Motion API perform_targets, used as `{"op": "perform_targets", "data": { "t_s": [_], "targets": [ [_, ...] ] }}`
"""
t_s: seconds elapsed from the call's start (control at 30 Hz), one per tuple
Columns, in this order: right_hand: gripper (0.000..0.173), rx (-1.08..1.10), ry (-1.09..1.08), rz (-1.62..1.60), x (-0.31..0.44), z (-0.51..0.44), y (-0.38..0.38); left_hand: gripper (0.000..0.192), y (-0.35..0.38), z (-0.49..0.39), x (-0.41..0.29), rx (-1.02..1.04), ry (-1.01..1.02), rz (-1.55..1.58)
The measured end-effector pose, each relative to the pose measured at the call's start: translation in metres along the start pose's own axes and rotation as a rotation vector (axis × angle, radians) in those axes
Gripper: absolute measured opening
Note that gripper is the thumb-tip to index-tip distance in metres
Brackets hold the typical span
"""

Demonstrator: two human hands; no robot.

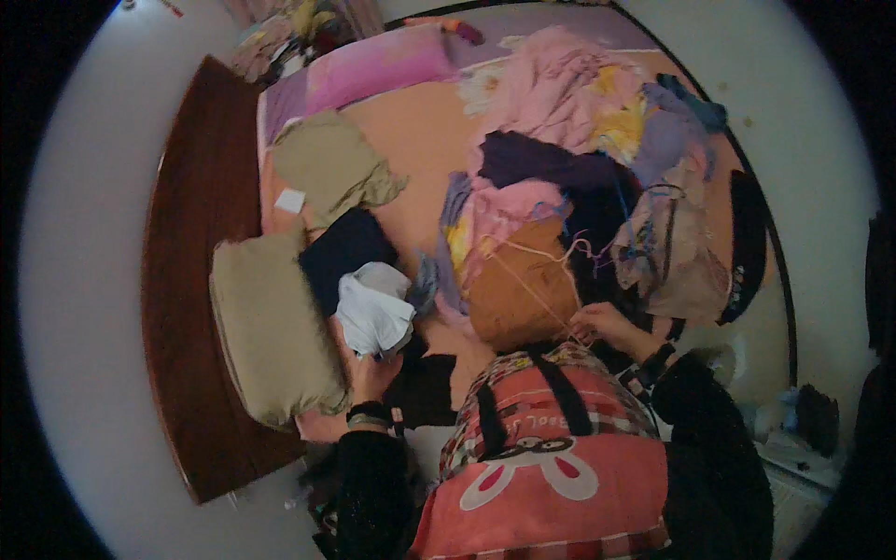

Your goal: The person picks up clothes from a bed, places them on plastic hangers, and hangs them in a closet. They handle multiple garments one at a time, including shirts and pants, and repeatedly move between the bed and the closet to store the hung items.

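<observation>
On the left, my left hand (376,380) grips the lower end of a bunched white cloth (374,308); the cloth hides its fingertips. This bundle is in front of a dark navy folded cloth (346,255). My right hand (603,326) pinches a thin peach-coloured cord (528,283) close to my body. The cord runs across an orange-brown cloth bundle (514,301), which rests against a pink cloth (518,203). A black cloth (430,392) lies beside my left wrist. Below, I wear a red apron (546,483) with a rabbit on it.
A beige cushion-like folded cloth (276,329) and a crumpled khaki garment (332,164) lie left on the bed. Dark wood edging (203,294) borders that side. A pink pillow (381,66) is at the far end. Heaped pink bedding (553,84) and a beige garment (675,259) lie right.
</observation>
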State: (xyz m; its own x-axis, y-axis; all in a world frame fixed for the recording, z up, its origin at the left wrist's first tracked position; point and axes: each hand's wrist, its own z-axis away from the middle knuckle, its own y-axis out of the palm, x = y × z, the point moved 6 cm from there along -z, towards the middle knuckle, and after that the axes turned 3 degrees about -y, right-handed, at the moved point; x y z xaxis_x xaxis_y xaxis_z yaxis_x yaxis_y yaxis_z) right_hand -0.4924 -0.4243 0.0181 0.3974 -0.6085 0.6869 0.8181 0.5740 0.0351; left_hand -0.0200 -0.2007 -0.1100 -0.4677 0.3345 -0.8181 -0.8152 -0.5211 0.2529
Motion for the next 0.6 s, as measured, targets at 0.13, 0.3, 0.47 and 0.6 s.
{"op": "perform_targets", "data": {
  "t_s": [0.13,0.3,0.47,0.6],
  "targets": [
    [0.022,-0.078,0.075,0.003,-0.028,0.006,-0.023,0.072,0.022,0.013,0.026,-0.223,-0.580,0.733],
    [0.021,-0.127,0.173,-0.032,-0.077,-0.021,-0.056,0.052,0.061,0.042,-0.039,-0.179,-0.316,0.453],
    [0.035,-0.254,0.270,0.229,-0.142,-0.080,-0.084,0.047,0.087,0.089,-0.051,-0.183,-0.286,0.407],
    [0.059,-0.427,0.286,0.480,-0.191,-0.120,-0.078,0.045,0.104,0.132,-0.050,-0.242,-0.289,0.389]
  ]
}}
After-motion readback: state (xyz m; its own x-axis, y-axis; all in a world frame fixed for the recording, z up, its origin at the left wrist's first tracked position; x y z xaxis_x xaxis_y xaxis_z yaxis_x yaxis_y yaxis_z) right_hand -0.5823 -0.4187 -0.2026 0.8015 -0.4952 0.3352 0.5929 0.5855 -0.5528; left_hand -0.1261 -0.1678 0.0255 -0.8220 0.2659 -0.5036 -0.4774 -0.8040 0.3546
